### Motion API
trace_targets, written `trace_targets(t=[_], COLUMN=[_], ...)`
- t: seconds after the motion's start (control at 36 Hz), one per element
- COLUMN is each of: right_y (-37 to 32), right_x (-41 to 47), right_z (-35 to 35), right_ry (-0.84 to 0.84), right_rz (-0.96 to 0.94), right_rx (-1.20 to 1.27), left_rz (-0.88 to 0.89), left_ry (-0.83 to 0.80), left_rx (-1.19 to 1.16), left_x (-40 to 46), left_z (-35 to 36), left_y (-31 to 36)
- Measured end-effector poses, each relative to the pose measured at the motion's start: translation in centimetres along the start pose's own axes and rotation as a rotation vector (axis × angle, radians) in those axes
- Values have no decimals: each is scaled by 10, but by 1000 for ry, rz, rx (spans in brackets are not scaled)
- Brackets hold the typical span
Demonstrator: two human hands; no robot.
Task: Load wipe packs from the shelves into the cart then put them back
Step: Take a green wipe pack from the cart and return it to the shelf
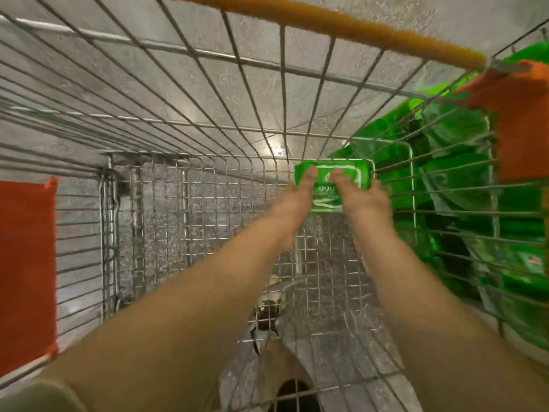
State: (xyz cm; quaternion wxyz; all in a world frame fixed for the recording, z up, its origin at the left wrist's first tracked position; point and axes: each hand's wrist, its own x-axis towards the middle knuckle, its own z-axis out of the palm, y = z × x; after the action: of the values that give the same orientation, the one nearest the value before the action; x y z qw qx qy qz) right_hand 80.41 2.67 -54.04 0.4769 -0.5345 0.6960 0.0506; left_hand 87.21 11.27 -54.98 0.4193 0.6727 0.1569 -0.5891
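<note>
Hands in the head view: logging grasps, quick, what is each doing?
Left hand: holding the green wipe pack, thumb on top.
Right hand: holding the same pack.

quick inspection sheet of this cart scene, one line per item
surface: wire cart, its mesh floor bare where visible, speckled floor showing through
job's things: one green wipe pack held low at the cart's far end; whether it touches the mesh cannot be told
clutter: nothing seen inside the cart
grippers: left hand and right hand both hold the pack, thumbs on its top face
cables: nothing seen
surroundings: orange handle bar across the top; orange panels on the cart's sides; more green packs outside the right wall, blurred; a shoe visible through the cart floor
</note>
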Motion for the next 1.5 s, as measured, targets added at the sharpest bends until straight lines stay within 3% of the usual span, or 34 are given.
trace_targets(t=[0.17,0.33,0.69,0.81,0.97,1.25,1.5], right_y=[1,-12,-67,-73,-57,17,129], right_x=[-20,-85,-264,-314,-387,-473,-536], right_z=[-1,-21,-102,-129,-183,-275,-383], right_ry=[9,-84,-253,-341,-383,-126,131], right_rz=[-1,-50,-225,-271,-364,-419,-579], right_rx=[140,189,564,793,833,926,1079], left_rz=[13,79,398,462,563,637,685], left_ry=[67,104,-193,-264,-331,-605,-835], left_rx=[-20,-48,111,154,266,428,599], left_x=[-7,-49,-285,-348,-427,-529,-600], left_z=[-3,-30,-93,-92,-76,3,117], left_y=[1,7,94,96,80,32,-49])
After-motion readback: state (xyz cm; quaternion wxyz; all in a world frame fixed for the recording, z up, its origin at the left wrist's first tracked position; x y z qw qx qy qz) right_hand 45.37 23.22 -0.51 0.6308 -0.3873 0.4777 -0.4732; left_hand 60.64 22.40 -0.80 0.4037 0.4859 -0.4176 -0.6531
